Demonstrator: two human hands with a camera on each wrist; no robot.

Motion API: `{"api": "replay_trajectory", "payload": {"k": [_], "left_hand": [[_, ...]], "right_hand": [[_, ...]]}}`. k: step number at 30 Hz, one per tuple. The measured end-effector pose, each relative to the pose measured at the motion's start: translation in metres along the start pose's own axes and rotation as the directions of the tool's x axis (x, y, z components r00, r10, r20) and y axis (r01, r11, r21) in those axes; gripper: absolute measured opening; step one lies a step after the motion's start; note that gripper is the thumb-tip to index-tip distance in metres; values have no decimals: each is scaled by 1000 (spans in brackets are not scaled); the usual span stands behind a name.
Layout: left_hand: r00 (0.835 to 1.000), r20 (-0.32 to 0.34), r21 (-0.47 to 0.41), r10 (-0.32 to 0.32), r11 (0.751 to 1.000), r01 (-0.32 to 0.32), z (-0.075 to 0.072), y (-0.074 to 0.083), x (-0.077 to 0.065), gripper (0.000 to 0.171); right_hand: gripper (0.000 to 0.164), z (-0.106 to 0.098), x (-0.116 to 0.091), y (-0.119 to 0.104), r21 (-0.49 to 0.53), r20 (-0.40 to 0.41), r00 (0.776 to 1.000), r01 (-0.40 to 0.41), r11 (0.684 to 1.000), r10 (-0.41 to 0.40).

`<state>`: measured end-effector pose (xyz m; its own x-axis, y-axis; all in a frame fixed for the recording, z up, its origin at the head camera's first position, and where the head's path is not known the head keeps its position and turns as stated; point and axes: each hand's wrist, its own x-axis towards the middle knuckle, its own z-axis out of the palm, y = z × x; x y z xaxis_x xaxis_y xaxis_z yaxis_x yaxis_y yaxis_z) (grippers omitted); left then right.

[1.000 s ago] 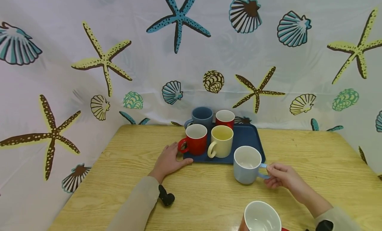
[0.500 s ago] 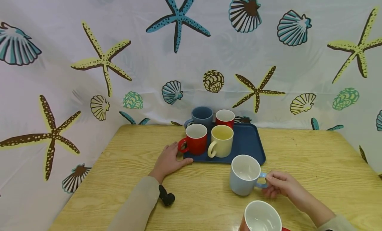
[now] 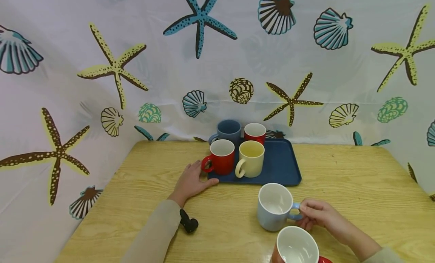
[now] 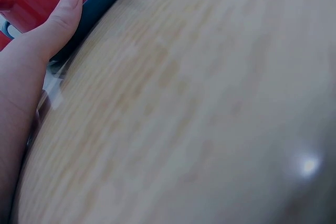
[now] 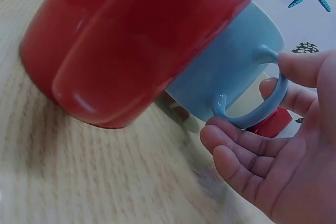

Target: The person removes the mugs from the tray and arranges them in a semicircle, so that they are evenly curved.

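My right hand [image 3: 317, 217] pinches the handle of a light blue mug [image 3: 273, 214], white inside, in front of the blue tray [image 3: 282, 161]. The right wrist view shows the thumb and index finger on that handle [image 5: 257, 115], the other fingers curled below. A red mug with a white inside [image 3: 295, 244] stands just nearer than the light blue one. At the tray's front left corner rests my left hand [image 3: 193, 183], thumb along the rim and fingers extended beside a red mug [image 3: 222, 159]. In the left wrist view, the thumb [image 4: 65, 17] lies against the tray edge.
Beside the front red mug on the tray stands a cream mug [image 3: 251, 161]; behind them are a darker blue mug [image 3: 229, 130] and another red mug [image 3: 255, 133]. A cloth [image 3: 238, 48] with sea stars and shells hangs behind the wooden table [image 3: 343, 172].
My right hand has drawn the light blue mug away from the tray's front right corner, towards me and slightly left. My left hand stays at the tray corner.
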<state>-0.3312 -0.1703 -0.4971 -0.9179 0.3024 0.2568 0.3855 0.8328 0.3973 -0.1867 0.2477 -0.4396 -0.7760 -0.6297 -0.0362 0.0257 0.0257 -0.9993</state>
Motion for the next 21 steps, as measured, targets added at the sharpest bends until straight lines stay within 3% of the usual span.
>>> {"api": "replay_trajectory", "payload": {"k": [21], "left_hand": [[1000,24,3,-18,1000,18,-3,4,0,95]], "right_hand": [[23,6,-1,7,24,81,995,57,998,-59]]}}
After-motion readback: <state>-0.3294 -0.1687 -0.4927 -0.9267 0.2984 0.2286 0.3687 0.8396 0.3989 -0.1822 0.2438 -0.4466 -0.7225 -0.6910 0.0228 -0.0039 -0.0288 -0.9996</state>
